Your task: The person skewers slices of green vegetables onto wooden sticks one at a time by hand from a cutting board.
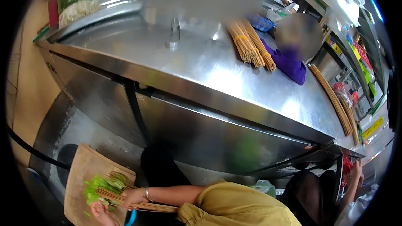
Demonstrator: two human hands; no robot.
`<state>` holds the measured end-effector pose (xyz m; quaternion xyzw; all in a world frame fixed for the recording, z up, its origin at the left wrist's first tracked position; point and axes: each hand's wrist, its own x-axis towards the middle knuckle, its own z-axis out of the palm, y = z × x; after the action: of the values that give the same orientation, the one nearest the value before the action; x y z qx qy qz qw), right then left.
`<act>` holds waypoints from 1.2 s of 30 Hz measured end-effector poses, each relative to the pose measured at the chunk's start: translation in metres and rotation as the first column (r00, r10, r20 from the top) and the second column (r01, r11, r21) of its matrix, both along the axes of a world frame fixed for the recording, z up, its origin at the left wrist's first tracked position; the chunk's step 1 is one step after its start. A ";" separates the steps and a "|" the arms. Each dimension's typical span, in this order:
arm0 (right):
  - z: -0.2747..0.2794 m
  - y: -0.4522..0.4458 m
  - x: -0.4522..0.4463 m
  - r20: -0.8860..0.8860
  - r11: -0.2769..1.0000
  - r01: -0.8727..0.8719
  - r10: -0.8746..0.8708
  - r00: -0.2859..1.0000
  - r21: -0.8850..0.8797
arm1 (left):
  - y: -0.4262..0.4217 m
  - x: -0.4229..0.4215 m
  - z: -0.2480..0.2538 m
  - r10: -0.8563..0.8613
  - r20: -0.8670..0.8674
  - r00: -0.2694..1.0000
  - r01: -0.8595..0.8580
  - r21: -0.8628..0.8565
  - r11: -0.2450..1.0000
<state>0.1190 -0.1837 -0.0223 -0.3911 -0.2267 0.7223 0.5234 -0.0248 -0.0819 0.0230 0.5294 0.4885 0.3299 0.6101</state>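
Observation:
My right hand, with a bracelet at the wrist, wraps round a bundle of thin wooden skewers. Bright green leaves cluster around the far ends of the skewers, over a wooden board. Lower down, my left hand has its fingers curled together against the edge of the leaves. It seems to pinch leaf, though the fingertips are partly hidden. A blue curved edge shows just under the skewers.
A steel counter runs alongside. On it lie banded bundles of skewers, a purple cloth, a blue basket and longer sticks. At the right, another person's hand is near something red.

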 end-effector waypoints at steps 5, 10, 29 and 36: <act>0.000 0.000 -0.001 0.015 0.999 0.012 -0.012 1.000 -0.031 | -0.009 0.001 0.006 -0.044 -0.137 0.990 0.044 -0.001 0.999; 0.001 -0.002 0.001 0.001 0.999 0.041 -0.041 0.999 -0.016 | 0.001 -0.009 -0.037 -0.046 0.012 0.999 0.047 -0.105 0.993; 0.023 0.002 0.007 0.068 0.997 -0.013 0.018 0.997 -0.079 | -0.032 0.000 -0.029 0.145 0.418 0.897 0.094 -0.500 0.861; 0.028 0.000 0.002 0.046 0.997 0.016 -0.012 0.999 -0.077 | -0.028 -0.003 -0.056 0.111 0.413 0.904 0.118 -0.491 0.863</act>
<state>0.1214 -0.1840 0.0061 -0.4288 -0.2077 0.7178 0.5077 -0.0276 -0.1102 -0.0331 0.2668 0.4109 0.2971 0.8196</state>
